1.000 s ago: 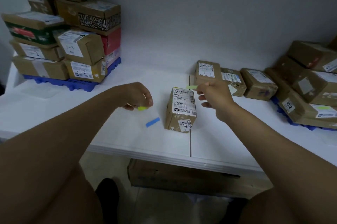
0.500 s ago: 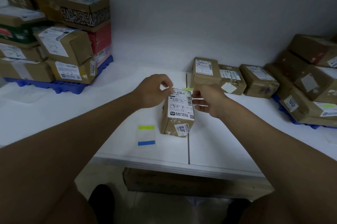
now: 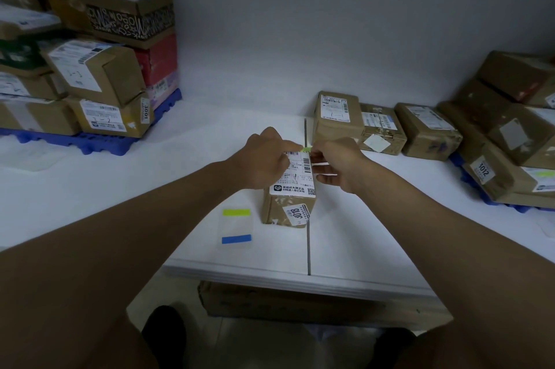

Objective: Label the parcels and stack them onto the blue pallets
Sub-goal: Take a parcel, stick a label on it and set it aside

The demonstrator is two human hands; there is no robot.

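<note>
A small brown parcel [image 3: 289, 201] marked 3018 stands on the white table [image 3: 360, 236] in front of me. My left hand [image 3: 264, 158] lies over its top left with curled fingers. My right hand [image 3: 336, 163] pinches a yellow-green sticker [image 3: 306, 149] at the parcel's far top edge. A sticker sheet [image 3: 236, 226] with one yellow-green and one blue strip lies left of the parcel. A blue pallet [image 3: 90, 143] at the left bears stacked parcels [image 3: 99, 74]. A second blue pallet [image 3: 474, 188] at the right bears more parcels.
Three brown parcels [image 3: 381, 125] stand in a row by the wall behind the small parcel. A flat cardboard box [image 3: 285, 302] lies on the floor under the table's front edge. A seam [image 3: 307, 242] splits the tabletop.
My left hand put the sticker sheet down on the table and came onto the parcel's top. My right hand brought the yellow-green sticker down to the parcel's far edge.
</note>
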